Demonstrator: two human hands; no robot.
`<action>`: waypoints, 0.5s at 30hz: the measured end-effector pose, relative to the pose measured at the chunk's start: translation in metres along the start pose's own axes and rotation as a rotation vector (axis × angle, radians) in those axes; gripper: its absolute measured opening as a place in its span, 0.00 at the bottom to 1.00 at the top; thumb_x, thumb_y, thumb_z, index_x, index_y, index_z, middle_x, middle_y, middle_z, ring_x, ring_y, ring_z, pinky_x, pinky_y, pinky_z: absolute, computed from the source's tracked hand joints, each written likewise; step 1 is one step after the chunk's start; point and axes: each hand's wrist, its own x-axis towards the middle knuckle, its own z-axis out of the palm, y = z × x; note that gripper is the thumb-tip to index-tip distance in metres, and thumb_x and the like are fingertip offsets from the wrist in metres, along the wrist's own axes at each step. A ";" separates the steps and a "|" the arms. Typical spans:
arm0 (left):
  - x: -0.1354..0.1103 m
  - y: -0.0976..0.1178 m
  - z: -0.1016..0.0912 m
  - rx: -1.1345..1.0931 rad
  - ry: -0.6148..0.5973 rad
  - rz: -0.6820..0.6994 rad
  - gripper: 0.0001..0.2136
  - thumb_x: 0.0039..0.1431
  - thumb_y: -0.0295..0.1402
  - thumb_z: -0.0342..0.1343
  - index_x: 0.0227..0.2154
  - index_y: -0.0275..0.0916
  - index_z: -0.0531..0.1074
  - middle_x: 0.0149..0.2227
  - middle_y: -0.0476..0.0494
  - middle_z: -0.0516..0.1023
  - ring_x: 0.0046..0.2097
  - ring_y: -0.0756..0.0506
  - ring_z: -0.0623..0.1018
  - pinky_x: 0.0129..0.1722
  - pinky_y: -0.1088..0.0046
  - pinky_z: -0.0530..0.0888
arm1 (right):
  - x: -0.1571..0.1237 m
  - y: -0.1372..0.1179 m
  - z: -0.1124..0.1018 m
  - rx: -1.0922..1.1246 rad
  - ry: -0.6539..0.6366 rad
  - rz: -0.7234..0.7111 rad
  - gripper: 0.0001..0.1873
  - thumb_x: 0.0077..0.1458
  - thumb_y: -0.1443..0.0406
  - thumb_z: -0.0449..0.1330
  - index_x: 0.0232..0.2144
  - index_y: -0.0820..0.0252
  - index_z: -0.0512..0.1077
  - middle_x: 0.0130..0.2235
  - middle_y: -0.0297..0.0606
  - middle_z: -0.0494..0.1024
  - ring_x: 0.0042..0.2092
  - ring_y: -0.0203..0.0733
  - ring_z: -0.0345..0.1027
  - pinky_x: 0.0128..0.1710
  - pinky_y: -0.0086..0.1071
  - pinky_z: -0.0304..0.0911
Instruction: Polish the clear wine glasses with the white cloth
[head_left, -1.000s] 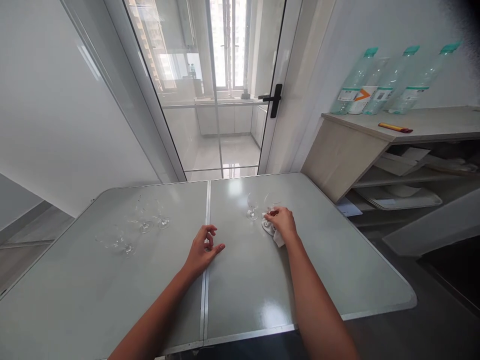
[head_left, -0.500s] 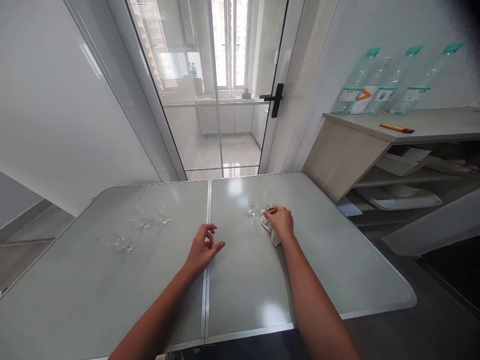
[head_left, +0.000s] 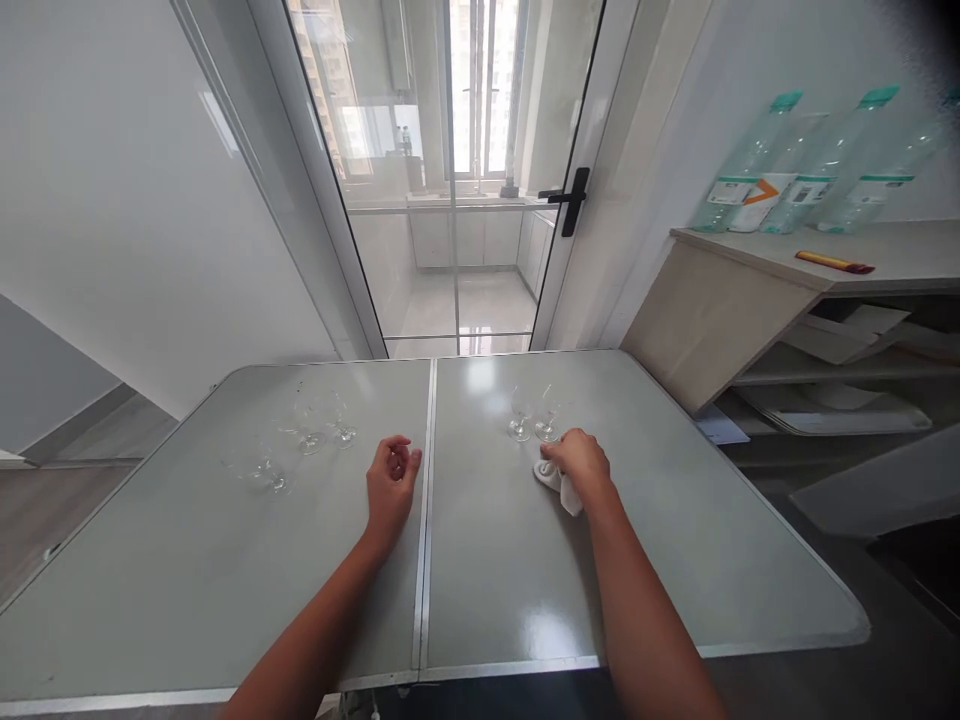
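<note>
My right hand (head_left: 581, 463) rests on the grey folding table (head_left: 487, 590), closed on a crumpled white cloth (head_left: 559, 484). Just beyond its fingers stand two small clear stemmed glasses (head_left: 534, 416), side by side and upright, apart from the hand. My left hand (head_left: 391, 486) hovers left of the table's centre seam with fingers loosely curled and nothing in it. Further left, several more clear stemmed glasses (head_left: 300, 445) stand in a loose group.
A glass door (head_left: 457, 180) with a black handle stands behind the table. To the right is a wooden shelf unit (head_left: 757, 290) carrying three large green-capped bottles (head_left: 795, 165) and an orange-yellow tool (head_left: 834, 262). Papers lie on its lower shelves.
My right hand let go of the second glass and drew back with the cloth. My left hand moved forward and to the left, toward the left group of glasses. The view shifted left.
</note>
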 end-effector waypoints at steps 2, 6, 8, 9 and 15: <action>0.001 0.004 -0.006 -0.014 0.129 0.045 0.12 0.65 0.42 0.58 0.45 0.43 0.69 0.33 0.50 0.67 0.33 0.49 0.71 0.34 0.74 0.71 | -0.006 -0.005 0.003 0.010 -0.081 -0.078 0.11 0.43 0.60 0.67 0.16 0.56 0.72 0.20 0.43 0.76 0.26 0.48 0.73 0.27 0.34 0.60; 0.009 0.004 -0.017 -0.048 0.305 0.061 0.18 0.67 0.40 0.56 0.56 0.45 0.62 0.31 0.53 0.66 0.29 0.50 0.70 0.31 0.76 0.68 | -0.022 -0.021 0.020 0.088 -0.252 -0.334 0.20 0.45 0.59 0.66 0.10 0.57 0.64 0.12 0.30 0.64 0.19 0.36 0.60 0.22 0.30 0.50; 0.015 -0.001 -0.022 -0.044 0.391 0.048 0.22 0.67 0.39 0.56 0.60 0.44 0.60 0.32 0.53 0.66 0.29 0.51 0.70 0.31 0.76 0.68 | -0.032 -0.032 0.030 0.132 -0.301 -0.434 0.21 0.45 0.60 0.66 0.10 0.57 0.61 0.12 0.27 0.59 0.18 0.33 0.54 0.21 0.30 0.46; 0.018 -0.004 -0.024 -0.027 0.440 0.039 0.22 0.66 0.39 0.57 0.60 0.44 0.60 0.33 0.53 0.67 0.29 0.51 0.70 0.31 0.76 0.68 | -0.036 -0.037 0.034 0.154 -0.314 -0.470 0.21 0.46 0.60 0.65 0.11 0.57 0.61 0.12 0.26 0.57 0.18 0.32 0.52 0.22 0.29 0.45; 0.033 -0.035 -0.040 0.102 0.576 -0.075 0.26 0.60 0.36 0.63 0.58 0.44 0.62 0.51 0.44 0.64 0.36 0.53 0.72 0.35 0.74 0.74 | -0.064 -0.062 0.034 0.431 -0.394 -0.684 0.11 0.51 0.57 0.65 0.29 0.56 0.70 0.29 0.28 0.71 0.30 0.35 0.63 0.30 0.27 0.57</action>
